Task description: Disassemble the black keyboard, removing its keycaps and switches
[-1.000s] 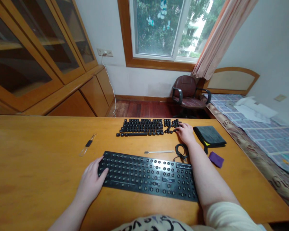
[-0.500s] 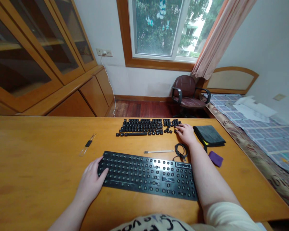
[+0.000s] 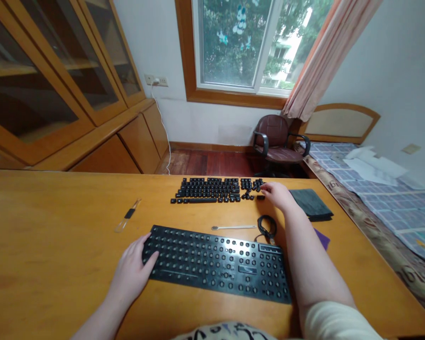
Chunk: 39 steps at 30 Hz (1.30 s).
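Observation:
A black keyboard (image 3: 212,262) with its keycaps off lies slightly askew near me on the wooden desk. My left hand (image 3: 136,264) grips its left end, thumb on top. Beyond it, black keycaps (image 3: 208,189) are laid out roughly in keyboard order, with a looser cluster at their right end. Over that cluster is my right hand (image 3: 276,194), its fingertips drawn together at the loose keycaps (image 3: 258,185). Whether a keycap is between those fingers is too small to make out. A wider keycap (image 3: 260,197) lies just below them.
Between keyboard and keycaps lie a thin white brush (image 3: 233,227) and a coiled black cable (image 3: 267,227). A wire keycap puller (image 3: 129,214) is at left. A dark folded cloth (image 3: 312,204) and a purple cloth (image 3: 323,239) sit by my right forearm. A chair (image 3: 274,137) stands beyond the desk.
My right hand has shifted slightly right at the loose keycaps, its fingers drawn closer together, and its forearm now covers more of the purple cloth. My left hand stays on the keyboard.

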Each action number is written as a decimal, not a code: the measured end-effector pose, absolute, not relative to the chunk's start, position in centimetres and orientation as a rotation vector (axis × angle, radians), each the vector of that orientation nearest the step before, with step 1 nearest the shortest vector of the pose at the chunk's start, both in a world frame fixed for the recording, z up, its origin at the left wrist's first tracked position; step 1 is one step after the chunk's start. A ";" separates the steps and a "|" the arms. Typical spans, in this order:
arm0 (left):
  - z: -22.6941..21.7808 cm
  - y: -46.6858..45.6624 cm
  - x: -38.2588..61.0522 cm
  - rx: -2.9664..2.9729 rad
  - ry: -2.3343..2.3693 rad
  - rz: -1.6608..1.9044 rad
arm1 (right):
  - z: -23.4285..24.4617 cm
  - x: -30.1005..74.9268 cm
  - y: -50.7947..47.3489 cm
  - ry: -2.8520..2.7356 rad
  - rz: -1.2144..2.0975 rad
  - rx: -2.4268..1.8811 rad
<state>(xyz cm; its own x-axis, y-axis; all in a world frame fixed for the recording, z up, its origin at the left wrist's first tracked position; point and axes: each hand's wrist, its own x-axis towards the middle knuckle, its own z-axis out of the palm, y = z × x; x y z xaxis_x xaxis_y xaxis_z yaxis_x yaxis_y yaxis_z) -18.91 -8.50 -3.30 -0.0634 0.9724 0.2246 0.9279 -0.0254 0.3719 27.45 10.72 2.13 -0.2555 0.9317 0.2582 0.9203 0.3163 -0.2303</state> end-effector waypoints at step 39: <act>-3.0 -8.6 -18.8 2.058 2.150 0.613 | -0.5 24.7 11.1 -2.306 0.059 -1.623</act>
